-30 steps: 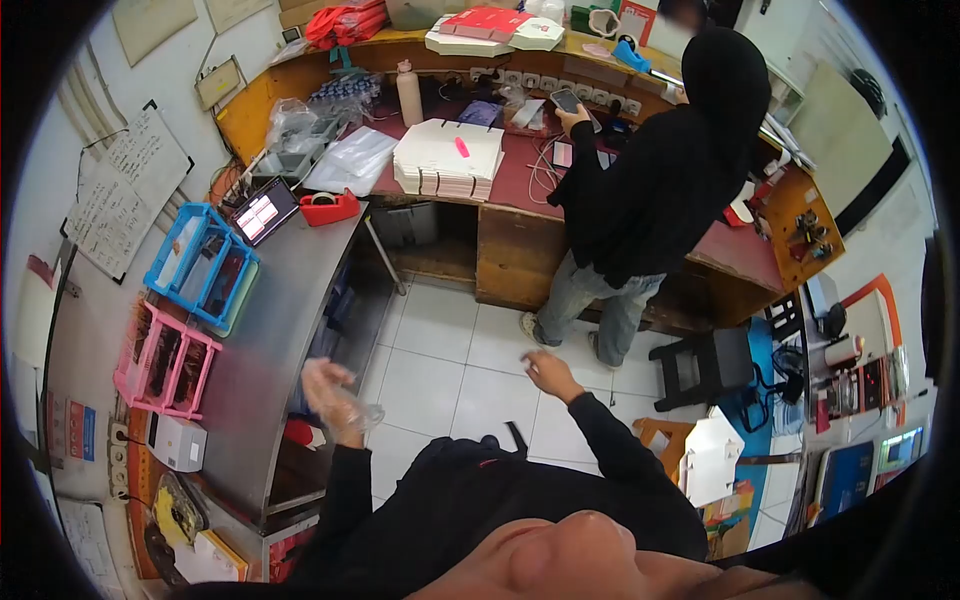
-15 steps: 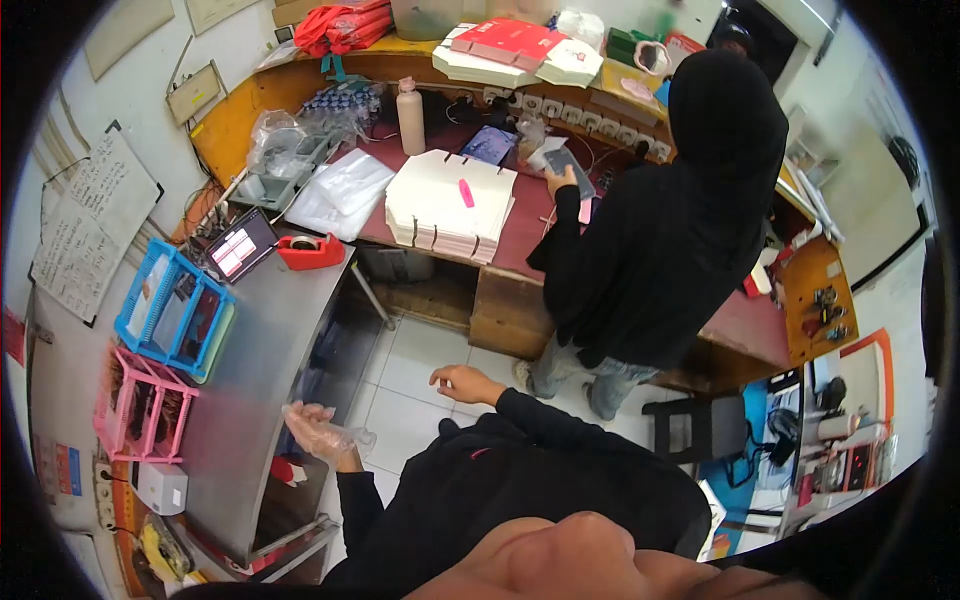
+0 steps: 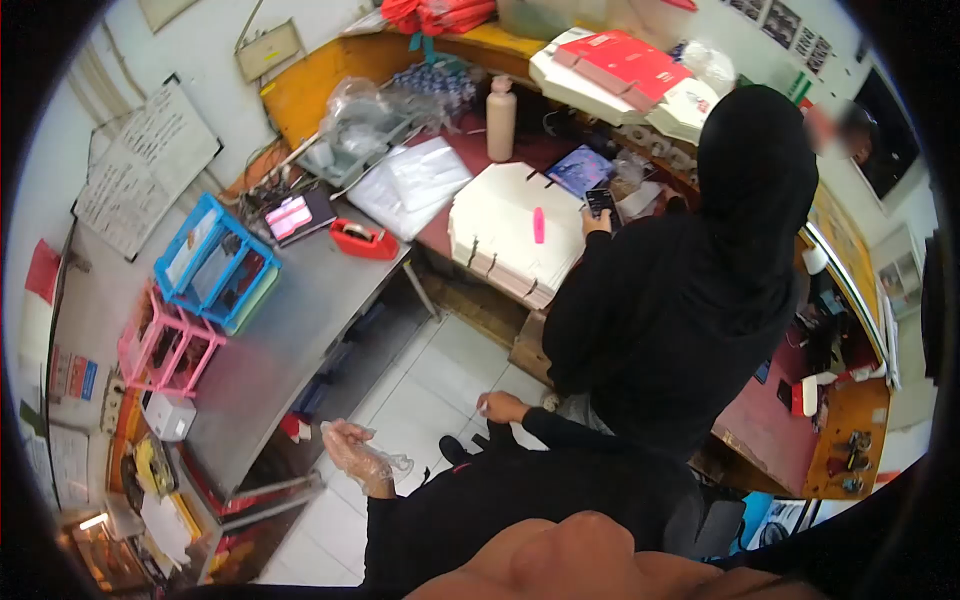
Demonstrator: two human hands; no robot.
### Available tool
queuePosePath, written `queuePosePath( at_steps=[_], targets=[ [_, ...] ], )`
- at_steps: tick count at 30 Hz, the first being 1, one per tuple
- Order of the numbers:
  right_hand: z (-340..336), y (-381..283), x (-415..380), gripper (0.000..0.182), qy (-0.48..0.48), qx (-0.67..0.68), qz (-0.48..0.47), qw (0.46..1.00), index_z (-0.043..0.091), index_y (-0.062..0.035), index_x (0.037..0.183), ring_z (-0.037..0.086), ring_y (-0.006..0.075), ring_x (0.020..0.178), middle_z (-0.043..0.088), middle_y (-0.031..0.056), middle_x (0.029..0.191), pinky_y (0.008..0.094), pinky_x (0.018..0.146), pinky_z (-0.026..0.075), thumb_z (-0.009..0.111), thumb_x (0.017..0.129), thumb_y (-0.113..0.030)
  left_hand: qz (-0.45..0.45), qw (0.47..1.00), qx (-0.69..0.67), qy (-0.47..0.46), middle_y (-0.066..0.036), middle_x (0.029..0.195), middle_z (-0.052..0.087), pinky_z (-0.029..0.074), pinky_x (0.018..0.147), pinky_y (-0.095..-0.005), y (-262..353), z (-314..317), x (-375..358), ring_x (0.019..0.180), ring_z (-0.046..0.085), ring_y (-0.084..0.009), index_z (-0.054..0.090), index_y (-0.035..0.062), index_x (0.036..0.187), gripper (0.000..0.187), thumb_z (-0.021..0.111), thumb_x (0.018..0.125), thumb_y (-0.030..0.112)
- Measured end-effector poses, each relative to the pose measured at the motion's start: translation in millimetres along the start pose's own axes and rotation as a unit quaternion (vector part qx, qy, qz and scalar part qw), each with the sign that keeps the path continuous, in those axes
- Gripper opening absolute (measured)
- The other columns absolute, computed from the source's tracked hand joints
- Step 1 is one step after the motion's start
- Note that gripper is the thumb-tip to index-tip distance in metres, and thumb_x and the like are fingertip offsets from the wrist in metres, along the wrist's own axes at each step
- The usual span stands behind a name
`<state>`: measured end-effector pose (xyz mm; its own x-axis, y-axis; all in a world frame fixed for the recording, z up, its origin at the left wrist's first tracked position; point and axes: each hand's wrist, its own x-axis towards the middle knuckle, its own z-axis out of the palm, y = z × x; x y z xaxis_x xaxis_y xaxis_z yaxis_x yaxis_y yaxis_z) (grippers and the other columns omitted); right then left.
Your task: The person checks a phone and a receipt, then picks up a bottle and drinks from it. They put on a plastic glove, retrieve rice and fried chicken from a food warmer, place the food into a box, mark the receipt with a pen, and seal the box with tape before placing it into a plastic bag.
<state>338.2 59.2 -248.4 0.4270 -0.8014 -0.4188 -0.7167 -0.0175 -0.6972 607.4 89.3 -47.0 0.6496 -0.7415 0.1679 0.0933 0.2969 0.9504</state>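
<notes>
My left hand (image 3: 358,456) wears a clear plastic glove, loose at the wrist. Its fingers are loosely bent and apart, with nothing visible in them, beside the near end of the metal table (image 3: 290,330). My right hand (image 3: 505,408) is bare and low over the floor, close behind a person in black (image 3: 680,270). Its fingers are curled together at a small pale spot that is too small to name. That person's hand (image 3: 598,222) holds a phone (image 3: 601,203) over the counter, by a stack of white folded boxes (image 3: 510,225) with a pink marker (image 3: 539,225) on top.
The metal table carries a blue rack (image 3: 215,265), a pink rack (image 3: 172,345), a red tape dispenser (image 3: 363,240) and a tablet (image 3: 298,215). A beige bottle (image 3: 501,120) and plastic bags (image 3: 410,185) stand along the counter. White tiled floor (image 3: 425,375) lies between table and counter.
The view has turned, and the person in black appears nearer. My right hand has drawn its fingers in and now sits closer to that person. My gloved left hand stays raised near the table.
</notes>
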Motion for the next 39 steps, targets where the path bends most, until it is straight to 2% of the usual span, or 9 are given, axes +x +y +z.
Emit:
queuePosePath(
  at_steps=[9,17,20,25,26,28,32,35,39],
  targets=[
    [36.7,-123.1,40.8,0.026,-0.150,-0.039,-0.143,0.977,0.063,-0.0077,0.101,0.064,0.0296,0.083,0.067,0.0137,0.088,0.0388,0.075,0.050,0.062,0.080,-0.022,0.039,0.963,0.081,0.253,-0.004,0.062,0.047,0.044,0.044,-0.0253,49.3,-119.2,-60.5,0.053,0.047,-0.0119,0.053,0.0023,0.091,0.038,0.043,0.095,0.038],
    [297.1,-346.8,32.3,0.024,-0.350,-0.082,-0.431,0.827,0.063,-0.0091,0.101,0.062,0.0226,0.074,0.065,0.0098,0.080,0.0338,0.070,0.049,0.063,0.082,-0.023,0.106,0.860,0.083,0.493,-0.005,0.064,0.052,0.043,0.050,-0.0257,101.1,-330.6,-170.0,0.054,0.049,-0.0127,0.054,0.0007,0.089,0.037,0.041,0.097,0.034],
    [390.8,-412.9,-9.0,0.025,-0.501,-0.097,-0.406,0.758,0.063,-0.0083,0.102,0.062,0.0217,0.074,0.065,0.0098,0.081,0.0346,0.069,0.049,0.063,0.082,-0.024,0.160,0.787,0.118,0.584,-0.005,0.064,0.053,0.042,0.050,-0.0263,123.0,-409.1,-230.0,0.054,0.049,-0.0122,0.055,0.0012,0.088,0.038,0.041,0.097,0.036],
    [482.4,-384.6,22.6,0.028,-0.420,-0.202,-0.547,0.695,0.064,-0.0100,0.099,0.062,0.0290,0.080,0.065,0.0132,0.085,0.0364,0.070,0.049,0.064,0.080,-0.030,0.182,0.716,0.097,0.667,-0.005,0.065,0.053,0.045,0.051,-0.0265,157.0,-485.9,-269.6,0.055,0.051,-0.0124,0.056,0.0007,0.088,0.039,0.041,0.097,0.036],
    [477.7,-382.1,29.0,0.030,-0.411,-0.294,-0.538,0.675,0.064,-0.0054,0.095,0.060,0.0336,0.088,0.063,0.0143,0.095,0.0443,0.076,0.048,0.054,0.084,-0.032,0.181,0.732,0.117,0.646,-0.005,0.066,0.053,0.045,0.052,-0.0265,163.5,-501.3,-265.3,0.056,0.052,-0.0127,0.056,0.0006,0.088,0.039,0.042,0.096,0.036],
    [505.2,-300.8,101.0,0.040,-0.327,-0.440,-0.467,0.694,0.065,-0.0108,0.095,0.062,0.0321,0.085,0.065,0.0166,0.092,0.0425,0.074,0.049,0.056,0.079,-0.047,0.166,0.756,0.111,0.624,-0.005,0.067,0.053,0.047,0.053,-0.0265,168.0,-535.5,-255.5,0.057,0.053,-0.0129,0.056,0.0007,0.088,0.040,0.043,0.096,0.037],
    [474.9,-246.5,104.1,0.038,-0.494,-0.545,-0.233,0.636,0.064,-0.0091,0.094,0.062,0.0334,0.086,0.064,0.0177,0.093,0.0438,0.075,0.049,0.056,0.079,-0.043,0.175,0.790,0.072,0.583,-0.005,0.067,0.054,0.045,0.055,-0.0259,195.6,-628.8,-212.9,0.058,0.053,-0.0127,0.057,0.0016,0.088,0.038,0.044,0.096,0.037],
    [492.3,-270.1,93.1,0.037,-0.521,-0.535,-0.139,0.650,0.064,-0.0078,0.094,0.061,0.0344,0.087,0.064,0.0184,0.093,0.0447,0.076,0.048,0.055,0.079,-0.041,0.214,0.802,0.095,0.549,-0.005,0.067,0.054,0.044,0.055,-0.0255,228.7,-697.3,-164.8,0.059,0.052,-0.0123,0.057,0.0018,0.087,0.037,0.045,0.096,0.036],
    [583.4,-366.2,123.4,0.035,-0.525,-0.539,-0.146,0.642,0.063,-0.0062,0.093,0.061,0.0357,0.088,0.063,0.0194,0.094,0.0460,0.076,0.048,0.054,0.080,-0.037,0.212,0.819,0.099,0.524,-0.004,0.068,0.054,0.044,0.056,-0.0243,251.7,-790.1,-113.5,0.060,0.051,-0.0110,0.056,0.0019,0.088,0.034,0.044,0.096,0.033]
  ],
)
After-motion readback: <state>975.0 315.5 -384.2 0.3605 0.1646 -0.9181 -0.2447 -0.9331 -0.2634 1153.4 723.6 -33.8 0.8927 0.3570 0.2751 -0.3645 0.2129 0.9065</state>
